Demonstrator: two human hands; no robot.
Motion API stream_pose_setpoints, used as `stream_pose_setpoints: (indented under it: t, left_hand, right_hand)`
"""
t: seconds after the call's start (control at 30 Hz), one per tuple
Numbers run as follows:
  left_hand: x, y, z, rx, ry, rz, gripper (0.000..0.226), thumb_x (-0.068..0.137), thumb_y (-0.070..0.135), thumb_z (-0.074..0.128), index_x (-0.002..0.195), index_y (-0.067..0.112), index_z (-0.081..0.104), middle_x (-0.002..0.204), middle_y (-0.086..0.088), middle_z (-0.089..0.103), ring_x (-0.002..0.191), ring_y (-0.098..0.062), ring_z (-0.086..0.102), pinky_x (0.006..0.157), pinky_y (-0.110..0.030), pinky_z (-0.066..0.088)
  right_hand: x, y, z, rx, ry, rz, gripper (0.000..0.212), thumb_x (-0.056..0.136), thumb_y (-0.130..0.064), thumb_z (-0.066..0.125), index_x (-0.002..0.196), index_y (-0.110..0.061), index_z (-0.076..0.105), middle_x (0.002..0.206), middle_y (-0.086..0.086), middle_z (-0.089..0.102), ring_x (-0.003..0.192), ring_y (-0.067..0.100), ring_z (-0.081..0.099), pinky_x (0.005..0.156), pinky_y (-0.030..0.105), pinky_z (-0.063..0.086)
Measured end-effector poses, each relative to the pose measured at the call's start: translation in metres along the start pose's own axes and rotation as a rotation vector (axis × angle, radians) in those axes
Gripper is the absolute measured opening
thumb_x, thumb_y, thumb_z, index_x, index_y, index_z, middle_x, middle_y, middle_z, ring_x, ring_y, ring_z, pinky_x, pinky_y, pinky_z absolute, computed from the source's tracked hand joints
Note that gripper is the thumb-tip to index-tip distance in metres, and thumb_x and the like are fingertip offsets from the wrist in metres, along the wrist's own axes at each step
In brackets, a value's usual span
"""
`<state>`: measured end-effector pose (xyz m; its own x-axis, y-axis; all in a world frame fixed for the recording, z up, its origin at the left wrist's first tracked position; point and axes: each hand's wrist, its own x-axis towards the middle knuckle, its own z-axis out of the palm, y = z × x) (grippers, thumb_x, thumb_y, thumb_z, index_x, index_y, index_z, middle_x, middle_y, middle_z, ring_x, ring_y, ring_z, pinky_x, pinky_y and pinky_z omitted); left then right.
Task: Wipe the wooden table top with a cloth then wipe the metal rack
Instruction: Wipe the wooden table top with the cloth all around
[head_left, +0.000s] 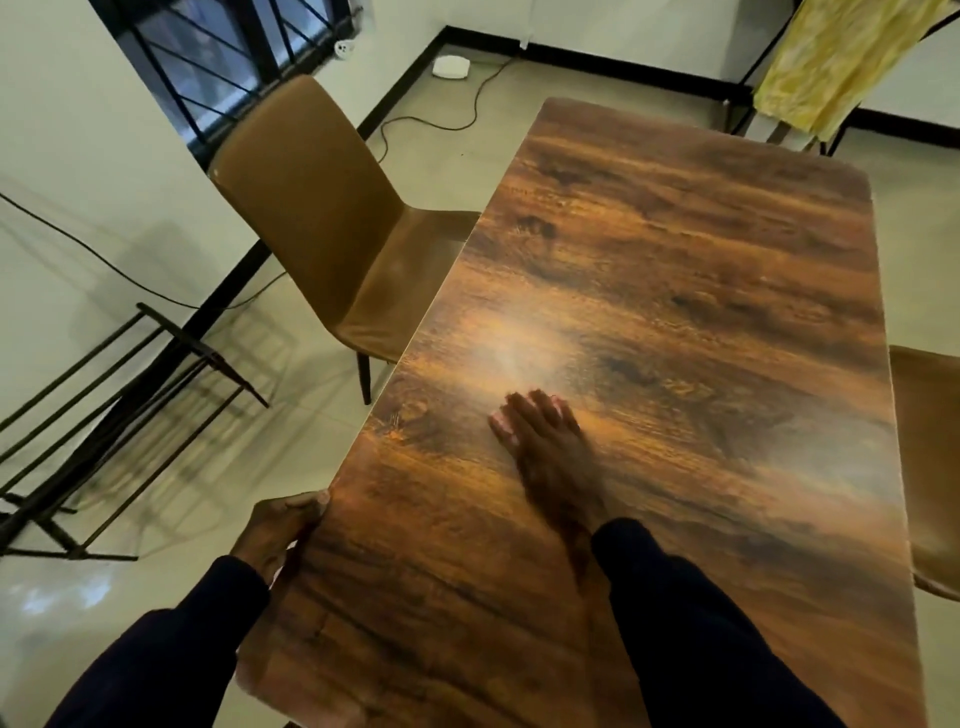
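Observation:
The wooden table top (675, 291) fills the middle and right of the view. My right hand (545, 447) lies flat on it near the centre, fingers pointing away and blurred by motion. Pale pink patches show under the fingertips; whether they are a cloth is unclear. My left hand (283, 530) grips the table's left edge, thumb on top. The black metal rack (130, 415) stands on the floor at the left, apart from both hands.
A brown chair (322, 223) is tucked in at the table's left side, and another chair (930, 467) at the right edge. A cable (441, 124) runs across the floor to a white box (451, 67). Yellow fabric (831, 62) hangs at the far right.

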<state>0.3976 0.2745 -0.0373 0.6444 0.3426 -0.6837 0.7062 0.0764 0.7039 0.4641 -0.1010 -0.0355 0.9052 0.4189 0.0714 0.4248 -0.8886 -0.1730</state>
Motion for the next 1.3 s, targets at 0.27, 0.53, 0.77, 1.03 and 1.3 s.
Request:
stream_pose_setpoints:
  t: [0.27,0.53,0.77,1.03,1.3]
  left_hand:
    - [-0.007,0.002,-0.002,-0.036,-0.084,0.016,0.009,0.086,0.019,0.077,0.093,0.020,0.082,0.091,0.004,0.079,0.077,-0.008,0.072,0.066,-0.021,0.054]
    - [-0.012,0.006,0.001,-0.096,-0.078,-0.014,0.020,0.090,0.013,0.074,0.109,0.004,0.076,0.094,-0.002,0.079,0.086,-0.013,0.073,0.065,-0.015,0.056]
    - [-0.018,0.010,-0.004,-0.182,-0.079,-0.048,0.033,0.090,0.017,0.075,0.118,0.000,0.073,0.115,-0.014,0.074,0.106,-0.026,0.069,0.095,-0.033,0.056]
    - [-0.050,-0.020,-0.057,-0.178,-0.205,-0.096,0.044,0.102,0.040,0.053,0.126,0.007,0.069,0.117,-0.004,0.072,0.093,-0.016,0.064,0.073,-0.028,0.049]
    - [-0.109,-0.100,-0.110,-0.261,-0.200,-0.166,0.025,0.102,0.017,0.058,0.121,0.008,0.070,0.111,-0.009,0.071,0.100,-0.023,0.065,0.095,-0.037,0.052]
  right_hand:
    - [0.088,0.034,-0.012,0.106,0.164,0.566,0.051,0.109,-0.014,0.040,0.160,-0.010,0.038,0.171,0.013,0.034,0.161,0.041,0.022,0.133,0.058,0.011]
    - [0.134,-0.066,0.017,0.033,-0.033,-0.171,0.049,0.113,-0.028,0.034,0.161,-0.022,0.037,0.170,0.009,0.036,0.160,0.036,0.027,0.131,0.060,0.023]
    - [0.128,-0.100,0.015,0.090,0.039,0.136,0.047,0.112,-0.026,0.032,0.157,-0.017,0.043,0.168,0.011,0.037,0.159,0.038,0.027,0.131,0.061,0.019]
    - [-0.072,-0.208,0.037,0.142,-0.331,-0.427,0.061,0.115,-0.048,0.024,0.171,-0.034,0.007,0.181,0.000,-0.003,0.167,0.030,-0.010,0.134,0.061,0.000]
    - [-0.173,-0.171,-0.005,0.106,0.018,0.596,0.058,0.113,-0.032,0.027,0.168,-0.015,0.030,0.178,0.011,0.020,0.166,0.036,0.009,0.132,0.063,0.011]
